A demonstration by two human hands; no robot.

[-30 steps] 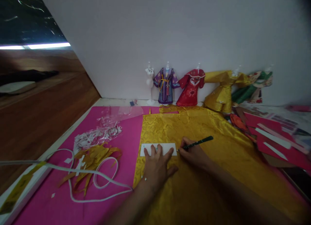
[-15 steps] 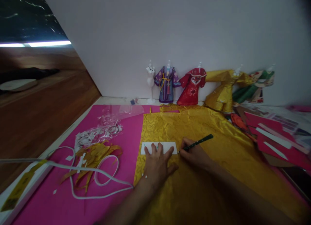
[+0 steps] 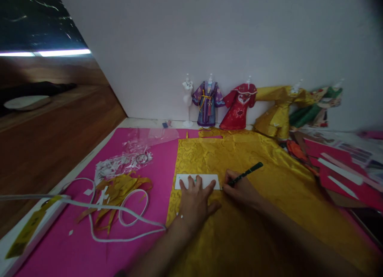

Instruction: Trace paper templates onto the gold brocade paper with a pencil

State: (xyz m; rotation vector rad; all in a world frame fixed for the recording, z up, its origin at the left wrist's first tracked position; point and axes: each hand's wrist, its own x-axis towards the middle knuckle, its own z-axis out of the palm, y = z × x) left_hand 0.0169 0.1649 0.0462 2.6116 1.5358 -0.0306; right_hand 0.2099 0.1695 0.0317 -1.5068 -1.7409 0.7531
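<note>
A white rectangular card point(image 3: 213, 184) lies flat on the yellow patterned fabric point(image 3: 254, 157), close to the fabric's left edge. With fingers spread, my left hand point(image 3: 196, 199) presses down on the card. In my right hand point(image 3: 237, 189) is a dark pen point(image 3: 249, 170), gripped between closed fingers and slanting up to the right. The pen's tip is down at the card's lower right corner, partly hidden by the fingers. Under the fabric, a pink sheet point(image 3: 143, 245) shows on the left.
Yellow fabric scraps point(image 3: 118, 191) and a white cord point(image 3: 131, 238) lie on the left, near a plastic bag of white bits point(image 3: 119, 165). Along the wall stand small dressed mannequins, including a red dress point(image 3: 239, 109). Red cards point(image 3: 332, 157) are piled at right.
The whole view has shifted slightly. Both hands stay almost in place, the left on the card and the right with the pen at its corner.
</note>
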